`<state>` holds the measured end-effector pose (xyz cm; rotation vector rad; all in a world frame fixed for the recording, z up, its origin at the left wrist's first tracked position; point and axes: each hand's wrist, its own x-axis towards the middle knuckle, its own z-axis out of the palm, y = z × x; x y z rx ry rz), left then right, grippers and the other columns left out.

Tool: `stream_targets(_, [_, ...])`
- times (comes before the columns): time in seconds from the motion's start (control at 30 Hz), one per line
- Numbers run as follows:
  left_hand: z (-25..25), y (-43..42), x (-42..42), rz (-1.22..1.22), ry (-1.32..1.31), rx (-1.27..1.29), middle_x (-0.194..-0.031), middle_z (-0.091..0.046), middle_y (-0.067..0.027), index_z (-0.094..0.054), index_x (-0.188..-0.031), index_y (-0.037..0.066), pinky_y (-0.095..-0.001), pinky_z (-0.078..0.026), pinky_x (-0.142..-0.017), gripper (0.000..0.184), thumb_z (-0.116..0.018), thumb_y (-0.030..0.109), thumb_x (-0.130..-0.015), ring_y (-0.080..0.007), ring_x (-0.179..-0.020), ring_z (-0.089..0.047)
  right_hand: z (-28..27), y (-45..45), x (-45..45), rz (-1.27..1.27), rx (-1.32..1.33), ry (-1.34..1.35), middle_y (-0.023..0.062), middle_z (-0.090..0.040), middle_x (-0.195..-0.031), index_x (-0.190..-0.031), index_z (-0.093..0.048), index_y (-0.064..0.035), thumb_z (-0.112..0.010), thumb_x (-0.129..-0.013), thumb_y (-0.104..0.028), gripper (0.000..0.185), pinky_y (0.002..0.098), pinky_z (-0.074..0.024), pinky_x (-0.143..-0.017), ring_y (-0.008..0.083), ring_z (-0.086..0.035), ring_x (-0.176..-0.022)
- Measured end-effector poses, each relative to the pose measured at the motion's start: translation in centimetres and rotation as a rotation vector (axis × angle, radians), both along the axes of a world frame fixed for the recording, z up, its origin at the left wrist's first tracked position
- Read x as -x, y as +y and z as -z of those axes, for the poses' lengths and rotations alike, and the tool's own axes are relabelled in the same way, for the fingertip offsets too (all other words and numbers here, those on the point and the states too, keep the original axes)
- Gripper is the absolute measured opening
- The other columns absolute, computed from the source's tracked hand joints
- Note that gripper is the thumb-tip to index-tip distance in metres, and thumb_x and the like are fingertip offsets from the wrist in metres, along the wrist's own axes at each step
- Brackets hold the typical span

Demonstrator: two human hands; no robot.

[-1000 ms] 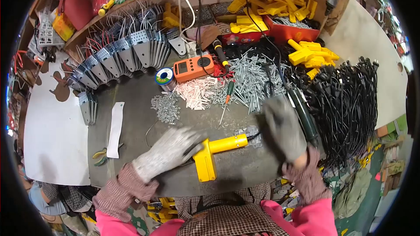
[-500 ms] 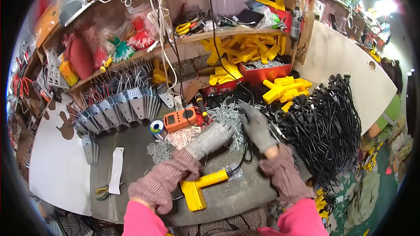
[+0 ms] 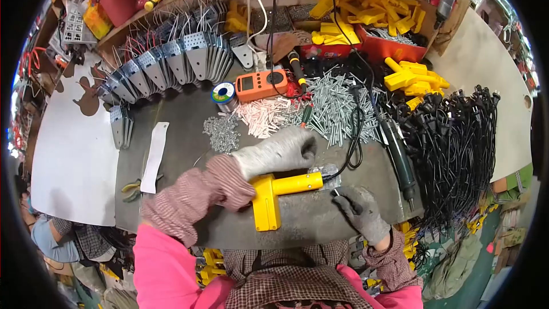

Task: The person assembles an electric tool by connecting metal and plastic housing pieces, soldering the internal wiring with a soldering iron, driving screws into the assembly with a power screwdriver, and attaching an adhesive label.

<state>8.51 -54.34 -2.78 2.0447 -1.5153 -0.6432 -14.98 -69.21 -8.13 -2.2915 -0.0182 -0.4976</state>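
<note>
A yellow plastic housing [image 3: 266, 209] with a handle lies on the dark worktop [image 3: 309, 217], a black cord [image 3: 355, 137] coming from its handle end. Above the handle is my gloved left hand [image 3: 280, 151], its fingers curled; whatever they hold is hidden. My gloved right hand [image 3: 360, 212] is right of the housing, with a small screw-like piece [image 3: 335, 193] between thumb and fingertips. Beyond my left hand lie a pile of silver screws [image 3: 334, 106], pale pink sleeves [image 3: 263, 115], small clear pieces [image 3: 222, 133] and a screwdriver [image 3: 307, 115].
An orange meter [image 3: 260, 86] and solder spool [image 3: 223, 97] stand behind. At the right are an electric screwdriver [image 3: 398, 160] and bundled black cords [image 3: 452, 160]. Metal plates [image 3: 171, 66] line the back left; a white strip [image 3: 154, 157] and pliers [image 3: 132, 190] lie left.
Both hands have come back from the screw pile toward the housing. My right hand now pinches a small piece near the front edge. The camera view has tilted back down.
</note>
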Motion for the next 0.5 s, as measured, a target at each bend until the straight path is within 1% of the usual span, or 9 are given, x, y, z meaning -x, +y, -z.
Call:
stream_targets(0.03, [-1.0,0.6,0.0,-0.096,0.249,-0.028,-0.083,-0.069,-0.0093,-0.065,-0.096,-0.001,-0.032,-0.054,-0.072,0.021,-0.066,0.017,-0.085,-0.0165,-0.076,-0.065,0.3,0.0,0.1,0.009,-0.002,-0.017,0.0167,-0.068,-0.09,-0.099,-0.067,-0.003,-0.073,-0.085,-0.009,0.017,0.0426,-0.0522,-0.074,0.0343,-0.065,-0.08])
stream_targets(0.07, [-2.3,1.1,0.2,-0.224,0.486,-0.091,-0.083,-0.068,-0.0049,-0.066,-0.094,0.0,-0.0289,-0.052,-0.071,0.02,-0.067,0.018,-0.087,-0.0109,-0.076,-0.061,0.1,0.1,-0.2,0.009,-0.006,-0.012,0.0167,-0.068,-0.09,-0.099,-0.067,-0.003,-0.073,-0.085,-0.009,0.017,0.0426,-0.0522,-0.074,0.0343,-0.065,-0.08])
stream_targets(0.2, [0.8,0.5,0.3,-0.24,0.521,-0.144,-0.084,-0.069,-0.0061,-0.068,-0.097,0.0,-0.0291,-0.053,-0.072,0.022,-0.067,0.02,-0.088,-0.0113,-0.077,-0.062,-0.5,0.5,-1.0,0.008,0.006,0.026,0.0158,-0.066,-0.088,-0.1,-0.067,-0.0023,-0.071,-0.084,-0.007,0.016,0.0422,-0.0512,-0.073,0.0345,-0.064,-0.08])
stream_targets(0.23, [2.5,-0.2,0.6,-0.208,0.333,-0.066,-0.087,-0.071,-0.0118,-0.068,-0.099,-0.002,-0.0327,-0.054,-0.075,0.023,-0.067,0.019,-0.088,-0.0173,-0.078,-0.066,-0.5,0.5,-1.1,-0.013,0.001,0.013,0.0158,-0.066,-0.088,-0.1,-0.067,-0.0013,-0.072,-0.084,-0.004,0.017,0.0414,-0.0506,-0.072,0.0349,-0.063,-0.08])
stream_targets(0.27, [2.8,-0.7,0.7,-0.112,0.148,-0.017,-0.09,-0.071,-0.018,-0.067,-0.1,-0.004,-0.0369,-0.055,-0.077,0.022,-0.064,0.014,-0.087,-0.0272,-0.082,-0.069,-0.6,0.5,-1.2,-0.008,0.003,0.012,0.0158,-0.066,-0.088,-0.1,-0.067,-0.0013,-0.072,-0.084,-0.004,0.017,0.0414,-0.0506,-0.072,0.0349,-0.063,-0.08])
stream_targets(0.33, [3.6,-1.4,0.6,0.027,-0.049,0.002,-0.09,-0.069,-0.0189,-0.065,-0.103,-0.003,-0.0398,-0.055,-0.079,0.023,-0.063,0.01,-0.085,-0.033,-0.086,-0.069,-0.7,0.7,-1.0,-0.036,-0.011,0.001,0.0151,-0.065,-0.087,-0.1,-0.068,-0.0027,-0.071,-0.083,-0.005,0.017,0.0417,-0.05,-0.072,0.0345,-0.062,-0.08])
stream_targets(0.37, [3.9,-1.6,0.6,0.034,-0.045,0.002,-0.09,-0.069,-0.0189,-0.065,-0.103,-0.003,-0.0398,-0.055,-0.079,0.023,-0.063,0.01,-0.085,-0.033,-0.086,-0.069,-0.7,0.6,-1.0,-0.03,-0.011,0.005,0.0151,-0.065,-0.087,-0.1,-0.068,-0.0027,-0.071,-0.083,-0.005,0.017,0.0417,-0.05,-0.072,0.0345,-0.062,-0.08])
stream_targets(0.43, [4.3,-1.5,0.6,0.204,-0.519,0.258,-0.089,-0.066,-0.017,-0.063,-0.103,-0.002,-0.0421,-0.056,-0.08,0.024,-0.064,0.009,-0.082,-0.0341,-0.088,-0.068,-0.6,0.5,-1.1,-0.041,0.067,0.069,0.0117,-0.063,-0.086,-0.105,-0.068,-0.0085,-0.071,-0.084,-0.008,0.021,0.041,-0.0504,-0.077,0.0319,-0.062,-0.082])
stream_targets(0.5, [4.3,-2.4,0.3,0.255,-0.532,0.175,-0.089,-0.065,-0.0166,-0.062,-0.103,-0.001,-0.0425,-0.056,-0.08,0.025,-0.065,0.009,-0.08,-0.0336,-0.089,-0.067,-0.5,0.6,-1.3,-0.046,0.097,0.062,0.0108,-0.062,-0.086,-0.106,-0.068,-0.0099,-0.071,-0.083,-0.007,0.022,0.0411,-0.0502,-0.076,0.0314,-0.062,-0.082])
